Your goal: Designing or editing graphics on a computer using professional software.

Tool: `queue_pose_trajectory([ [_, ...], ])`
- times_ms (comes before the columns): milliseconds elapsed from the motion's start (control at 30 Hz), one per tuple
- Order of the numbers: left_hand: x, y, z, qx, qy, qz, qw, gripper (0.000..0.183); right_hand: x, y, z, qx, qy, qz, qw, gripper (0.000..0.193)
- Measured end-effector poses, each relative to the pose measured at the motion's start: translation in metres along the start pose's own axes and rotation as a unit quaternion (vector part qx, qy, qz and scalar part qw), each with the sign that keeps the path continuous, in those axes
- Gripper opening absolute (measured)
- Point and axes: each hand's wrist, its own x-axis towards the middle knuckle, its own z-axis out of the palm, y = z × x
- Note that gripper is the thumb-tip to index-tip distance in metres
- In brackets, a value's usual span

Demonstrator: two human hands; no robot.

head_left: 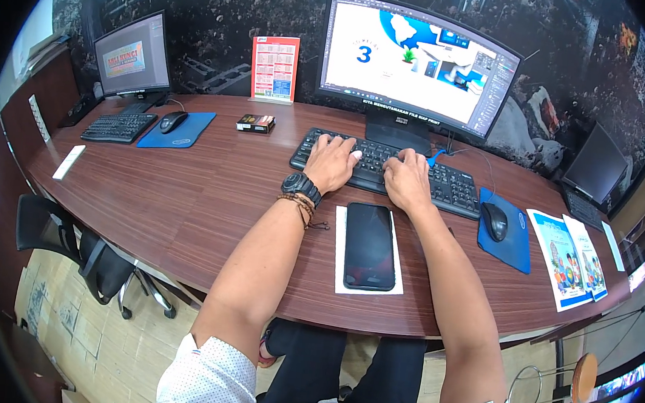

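Observation:
Both of my hands rest on a black keyboard (456,191) in front of a large monitor (401,64). My left hand (331,163) lies over the left keys, its fingers reaching forward and apart. A dark watch (302,188) and a beaded bracelet are on that wrist. My right hand (409,179) sits over the middle keys, fingers bent slightly and holding nothing. Between my forearms, a black smartphone (370,247) lies on a white sheet (340,267). Graphic design work with blue shapes and a desk picture fills the screen.
Right of the keyboard, a black mouse (494,222) sits on a blue pad (513,252), beside printed leaflets (558,258). A small box (256,123) and a red-edged stand card (274,69) are farther back. Another monitor (133,54) stands left, above an office chair (94,259).

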Motion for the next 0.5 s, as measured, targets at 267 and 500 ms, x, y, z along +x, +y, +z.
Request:
queue_pose_trajectory([
  [267, 0.001, 0.019, -0.013, -0.051, -0.006, -0.072, 0.996, 0.046, -0.005, 0.008, -0.009, 0.011, 0.048, -0.031, 0.998, 0.021],
  [500, -0.002, 0.008, -0.012, 0.029, -0.029, -0.035, 0.999, 0.048, -0.009, 0.04, -0.025, 0.049, 0.046, 0.029, 0.997, 0.02],
])
